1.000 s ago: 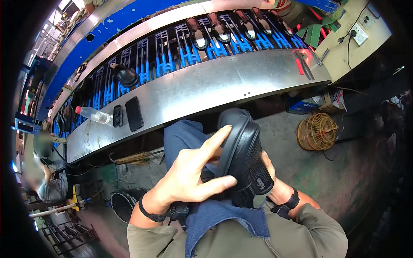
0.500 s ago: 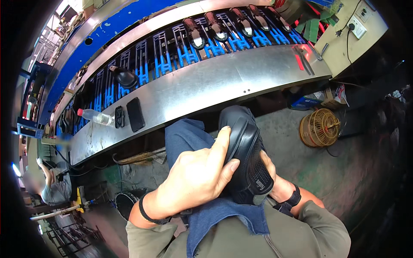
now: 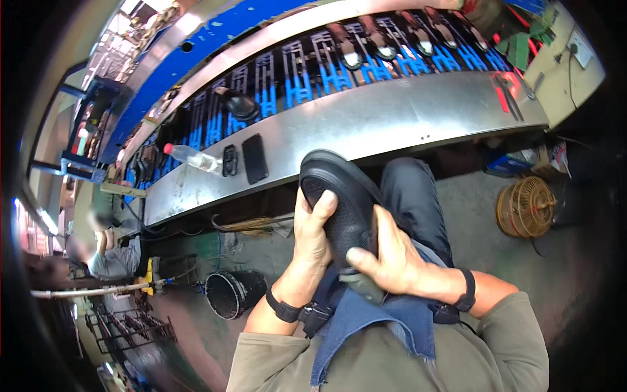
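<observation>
A black shoe (image 3: 353, 219) is held above my lap between both hands, its rounded end pointing toward the bench. Dotted texture covers the surface facing me, and a thick dark rim runs along the far and right edge. My left hand (image 3: 315, 228) grips the left side, thumb pressed on the textured face, its other fingers mostly hidden. On the opposite side my right hand (image 3: 392, 255) is closed round the shoe, thumb lying across the nearer part. A greyish end of the shoe (image 3: 362, 286) shows below that thumb.
Beyond my knees runs a metal bench (image 3: 339, 134) bearing a phone (image 3: 255, 159), a small black item (image 3: 230, 161) and a bottle (image 3: 194, 159). Blue racks (image 3: 297, 88) behind carry several shoes. A bucket (image 3: 235, 294), a round wire-caged object (image 3: 526, 206) and a seated person (image 3: 117, 258) are around.
The shoe has turned so its dotted face points up at me. My left hand has gone from the rim to the left side; my right thumb now shows on top. The view has shifted.
</observation>
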Motion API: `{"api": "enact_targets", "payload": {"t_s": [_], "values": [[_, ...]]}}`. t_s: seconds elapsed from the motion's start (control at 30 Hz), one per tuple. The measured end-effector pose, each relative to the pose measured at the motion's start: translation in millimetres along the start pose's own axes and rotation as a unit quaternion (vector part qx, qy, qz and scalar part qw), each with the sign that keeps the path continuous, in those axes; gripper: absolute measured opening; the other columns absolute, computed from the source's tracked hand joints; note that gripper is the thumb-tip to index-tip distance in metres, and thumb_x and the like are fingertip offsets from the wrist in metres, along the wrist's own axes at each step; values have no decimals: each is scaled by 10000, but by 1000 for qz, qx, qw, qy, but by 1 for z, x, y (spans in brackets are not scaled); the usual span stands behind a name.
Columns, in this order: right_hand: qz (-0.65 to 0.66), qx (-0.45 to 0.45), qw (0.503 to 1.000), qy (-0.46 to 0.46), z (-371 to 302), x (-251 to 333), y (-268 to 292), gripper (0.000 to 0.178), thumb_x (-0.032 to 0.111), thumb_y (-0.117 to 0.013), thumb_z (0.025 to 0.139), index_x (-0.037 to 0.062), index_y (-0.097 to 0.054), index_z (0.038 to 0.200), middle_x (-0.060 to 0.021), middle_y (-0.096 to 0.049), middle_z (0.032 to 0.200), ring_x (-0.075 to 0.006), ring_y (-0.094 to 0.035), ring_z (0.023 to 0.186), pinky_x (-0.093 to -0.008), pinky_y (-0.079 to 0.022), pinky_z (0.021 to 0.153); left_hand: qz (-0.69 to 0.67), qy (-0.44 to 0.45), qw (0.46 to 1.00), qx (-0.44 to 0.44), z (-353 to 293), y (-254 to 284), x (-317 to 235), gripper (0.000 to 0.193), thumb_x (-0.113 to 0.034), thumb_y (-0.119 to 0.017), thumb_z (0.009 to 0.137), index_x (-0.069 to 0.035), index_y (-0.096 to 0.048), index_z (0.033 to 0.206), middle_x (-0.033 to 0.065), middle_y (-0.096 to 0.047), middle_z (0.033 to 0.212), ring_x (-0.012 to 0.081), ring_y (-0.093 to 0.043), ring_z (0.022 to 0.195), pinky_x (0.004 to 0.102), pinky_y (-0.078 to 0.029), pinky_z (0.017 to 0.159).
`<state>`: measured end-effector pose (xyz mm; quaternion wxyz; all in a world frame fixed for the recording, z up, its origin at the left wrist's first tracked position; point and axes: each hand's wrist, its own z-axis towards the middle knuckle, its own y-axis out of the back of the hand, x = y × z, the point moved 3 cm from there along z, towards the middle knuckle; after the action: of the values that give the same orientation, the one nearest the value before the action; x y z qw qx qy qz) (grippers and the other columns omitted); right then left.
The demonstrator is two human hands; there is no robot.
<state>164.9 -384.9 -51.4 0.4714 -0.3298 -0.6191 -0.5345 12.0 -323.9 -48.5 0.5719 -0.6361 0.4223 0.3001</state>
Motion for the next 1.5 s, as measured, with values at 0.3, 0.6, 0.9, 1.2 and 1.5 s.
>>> {"api": "enact_targets", "payload": {"t_s": [0.3,0.6,0.9,1.2,1.5], "values": [[-106,122,966,202,50,46,36,519,240,-771,851,-1,-540,1248,-87,-617,637,-273,-651,560,-359,-520,530,-158,-3,981,113,-20,53,-10,765,-561,-825,763,11,-598,1217,137,-709,1078,267,-718,959,407,-613,865],[-41,223,924,307,71,47,33,614,127,-698,878,-24,-372,1376,-135,-585,644,-365,-624,562,-419,-468,504,99,-109,988,54,-28,34,-24,1080,-492,-840,751,-43,-248,1536,151,-500,1366,261,-542,1260,420,-443,1092],[-27,193,943,269,64,24,22,520,161,-597,866,-56,-442,1313,-192,-608,671,-392,-640,579,-465,-506,537,157,-87,984,18,-22,23,-18,840,-384,-729,795,-41,-360,1468,133,-537,1242,197,-563,1096,348,-453,1005],[-220,119,943,220,-33,-1,28,732,40,-668,741,-109,-417,1413,-225,-548,1149,-378,-599,982,-468,-518,810,-127,181,970,104,-9,79,80,842,-691,-513,938,-4,-465,1422,193,-562,1384,326,-572,1275,487,-476,1087],[-87,29,864,495,22,20,36,627,116,-726,748,123,-543,1347,-235,-457,1435,-438,-454,1327,-541,-419,1066,-67,219,973,-30,9,34,37,419,-376,-464,1071,-25,-621,1236,117,-695,1057,225,-692,923,374,-580,823]]}}
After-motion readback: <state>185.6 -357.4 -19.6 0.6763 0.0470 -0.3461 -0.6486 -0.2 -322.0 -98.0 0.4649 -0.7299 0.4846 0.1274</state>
